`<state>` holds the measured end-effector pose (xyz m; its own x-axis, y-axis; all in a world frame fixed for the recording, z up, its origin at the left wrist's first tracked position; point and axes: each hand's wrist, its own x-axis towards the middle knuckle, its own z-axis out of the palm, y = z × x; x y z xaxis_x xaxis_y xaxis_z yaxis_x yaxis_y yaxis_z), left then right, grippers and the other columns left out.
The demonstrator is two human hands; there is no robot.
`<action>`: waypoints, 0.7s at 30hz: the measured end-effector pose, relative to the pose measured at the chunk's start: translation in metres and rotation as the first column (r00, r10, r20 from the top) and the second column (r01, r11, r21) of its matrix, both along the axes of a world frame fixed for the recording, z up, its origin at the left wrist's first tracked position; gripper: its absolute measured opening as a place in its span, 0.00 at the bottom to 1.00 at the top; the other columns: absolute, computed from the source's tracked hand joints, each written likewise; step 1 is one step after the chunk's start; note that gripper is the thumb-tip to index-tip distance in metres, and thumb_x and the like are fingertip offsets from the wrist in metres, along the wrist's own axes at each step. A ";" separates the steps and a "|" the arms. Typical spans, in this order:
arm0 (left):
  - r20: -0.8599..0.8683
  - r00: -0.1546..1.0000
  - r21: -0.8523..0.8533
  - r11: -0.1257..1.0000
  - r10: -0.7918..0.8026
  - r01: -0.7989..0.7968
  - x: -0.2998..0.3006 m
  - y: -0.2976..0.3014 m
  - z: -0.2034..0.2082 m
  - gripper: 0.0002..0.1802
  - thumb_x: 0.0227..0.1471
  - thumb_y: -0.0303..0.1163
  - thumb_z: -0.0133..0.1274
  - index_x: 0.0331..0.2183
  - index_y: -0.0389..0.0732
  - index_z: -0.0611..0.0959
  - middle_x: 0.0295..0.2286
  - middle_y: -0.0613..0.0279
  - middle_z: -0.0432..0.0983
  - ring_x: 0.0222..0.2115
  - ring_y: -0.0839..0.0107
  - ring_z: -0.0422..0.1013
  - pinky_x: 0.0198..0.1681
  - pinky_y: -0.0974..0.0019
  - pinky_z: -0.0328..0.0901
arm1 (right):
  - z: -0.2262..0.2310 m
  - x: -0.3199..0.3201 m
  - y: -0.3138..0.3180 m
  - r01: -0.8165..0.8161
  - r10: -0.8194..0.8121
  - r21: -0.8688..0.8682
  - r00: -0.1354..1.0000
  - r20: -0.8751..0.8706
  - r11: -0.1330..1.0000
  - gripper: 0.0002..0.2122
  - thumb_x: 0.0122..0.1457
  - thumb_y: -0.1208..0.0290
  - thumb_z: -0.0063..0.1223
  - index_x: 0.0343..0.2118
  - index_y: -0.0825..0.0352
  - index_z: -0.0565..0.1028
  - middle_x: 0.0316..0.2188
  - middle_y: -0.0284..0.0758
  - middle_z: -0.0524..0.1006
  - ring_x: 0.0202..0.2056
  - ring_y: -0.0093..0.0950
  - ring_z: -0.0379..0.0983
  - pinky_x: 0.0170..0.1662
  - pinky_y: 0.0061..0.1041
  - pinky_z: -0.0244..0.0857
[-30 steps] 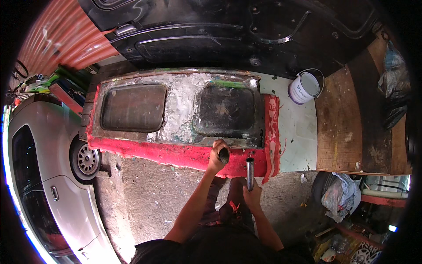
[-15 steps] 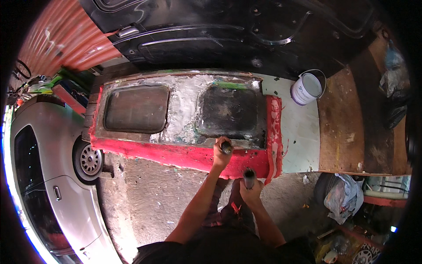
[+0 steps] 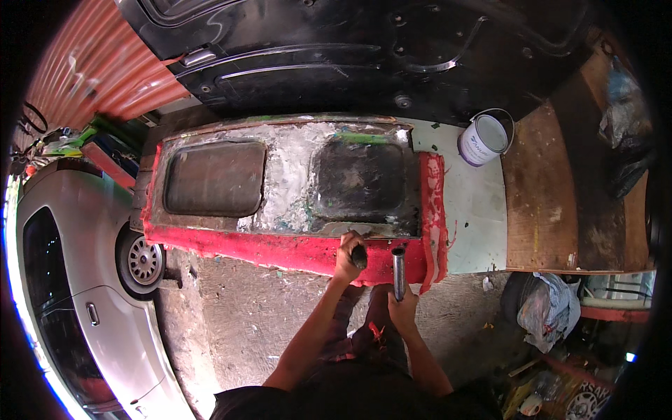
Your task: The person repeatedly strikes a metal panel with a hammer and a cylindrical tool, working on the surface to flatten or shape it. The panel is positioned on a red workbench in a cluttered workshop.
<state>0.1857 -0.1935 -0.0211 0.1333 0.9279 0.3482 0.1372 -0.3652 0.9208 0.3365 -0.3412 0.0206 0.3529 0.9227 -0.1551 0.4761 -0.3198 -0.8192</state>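
In front of me lies a worn panel mould (image 3: 285,175) with two dark rounded recesses and white residue, edged by a wide red border (image 3: 308,253). My left hand (image 3: 346,260) is closed around a short dark tool handle (image 3: 358,257) at the mould's near edge; the tool's other end is hidden. To its right, my right hand (image 3: 404,313) grips the lower end of a grey metal tube (image 3: 399,269). The tube points away from me over the red border, apart from the dark handle.
A white bucket (image 3: 483,141) with a wire handle stands on a pale board (image 3: 472,210) at the right. Behind is a large black panel (image 3: 315,63). A silver car (image 3: 105,280) is at the left, and plastic bags (image 3: 546,315) lie at the lower right.
The tube in my right hand has swung so that more of its length shows, pointing away from me. My left hand has shifted slightly nearer with the dark handle.
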 end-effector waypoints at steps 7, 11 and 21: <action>-0.012 0.998 -0.040 0.997 -0.069 0.068 -0.004 -0.002 -0.007 0.13 0.31 0.18 0.54 0.23 0.41 0.72 0.25 0.62 0.67 0.33 0.62 0.66 0.43 0.62 0.59 | -0.029 0.011 -0.028 -0.021 0.015 0.035 0.984 0.176 0.999 0.16 0.49 0.79 0.55 0.43 0.68 0.75 0.25 0.42 0.78 0.26 0.37 0.78 0.32 0.35 0.69; -0.012 0.977 0.003 0.977 -0.215 0.215 0.004 0.002 -0.006 0.13 0.29 0.18 0.54 0.23 0.41 0.72 0.25 0.62 0.67 0.35 0.61 0.65 0.44 0.62 0.59 | -0.019 0.007 -0.025 0.037 -0.039 0.040 0.998 0.039 0.999 0.16 0.49 0.79 0.55 0.43 0.69 0.75 0.27 0.43 0.78 0.27 0.38 0.77 0.32 0.35 0.69; 0.028 0.968 0.006 0.969 -0.248 0.248 0.045 -0.001 0.004 0.14 0.28 0.18 0.55 0.24 0.40 0.73 0.28 0.60 0.69 0.38 0.57 0.65 0.45 0.59 0.59 | -0.013 0.014 -0.025 0.094 -0.094 -0.022 0.995 0.029 0.995 0.19 0.48 0.76 0.59 0.45 0.70 0.74 0.24 0.47 0.77 0.26 0.44 0.77 0.30 0.37 0.69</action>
<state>0.2311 -0.1949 -0.0171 0.3495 0.8662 0.3571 0.0156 -0.3865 0.9222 0.3504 -0.3659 0.0072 0.4425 0.8815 -0.1649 0.4656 -0.3830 -0.7979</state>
